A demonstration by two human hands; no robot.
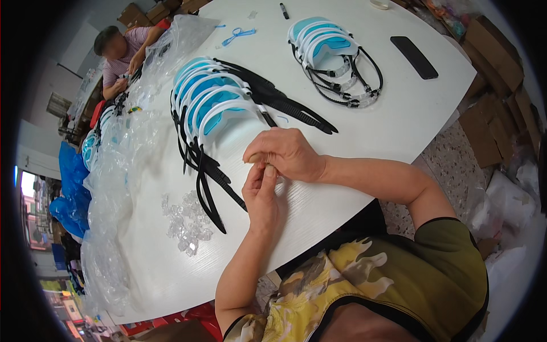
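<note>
My left hand (262,196) and my right hand (288,153) meet above the white table, with fingertips pressed together. Both are closed in a pinch; whatever lies between the fingers is too small and hidden to name. Just beyond them stands a row of swim masks (213,108) with white frames, light-blue lenses and black straps. One black strap (268,118) ends close to my right hand, and I cannot tell whether they touch. Left of my left forearm lies a loose pile of small transparent plastic pieces (188,222).
Farther right are more blue-and-white masks (325,43) with thin black cords, and a black phone (414,57). A marker (284,10) and blue strips (238,36) lie at the back. Transparent plastic sheeting (122,188) covers the left edge. Another person (122,57) works there. Cardboard boxes (490,122) stand right.
</note>
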